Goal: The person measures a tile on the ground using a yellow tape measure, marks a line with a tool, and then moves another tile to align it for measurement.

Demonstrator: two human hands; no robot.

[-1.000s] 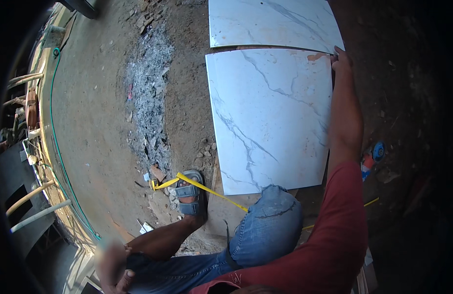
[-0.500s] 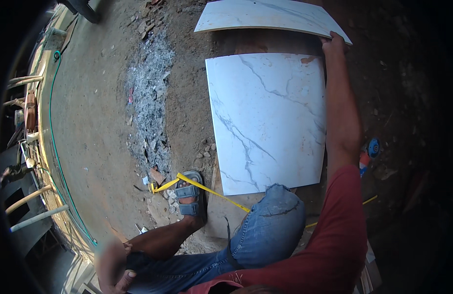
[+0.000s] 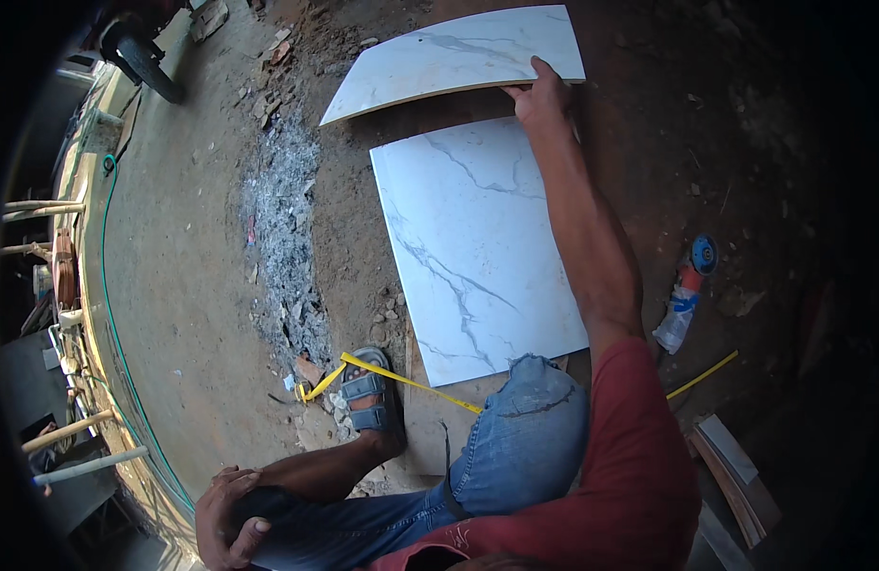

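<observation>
i had the upper slab (image 3: 463,55) at the far end of the view, a white piece with grey marble veining, a small dark spot in its face and a thin tan edge; its left end ran to a slanted point. the right hand (image 3: 546,92) was closed on its near edge close to the right corner, one digit laid over the face, and shadow showed beneath that edge. nearer me lay the lower slab (image 3: 482,257), white and grey-veined too, smooth and roughly four-sided, a dark gap parting most of the two. the left hand (image 3: 225,514) was draped over the left knee, loosely curved, thumb spread away, with no object that i could make out in it.

the ground (image 3: 201,266) was dusty brown, crossed by a coarse strip of pale grey rubble (image 3: 287,228). a thin yellow tape (image 3: 411,371) passed over a strapped grey sandal (image 3: 368,398). at the right i saw a power tool (image 3: 689,285) with a round blue head, reddish body and crinkled, pale wrapping.
</observation>
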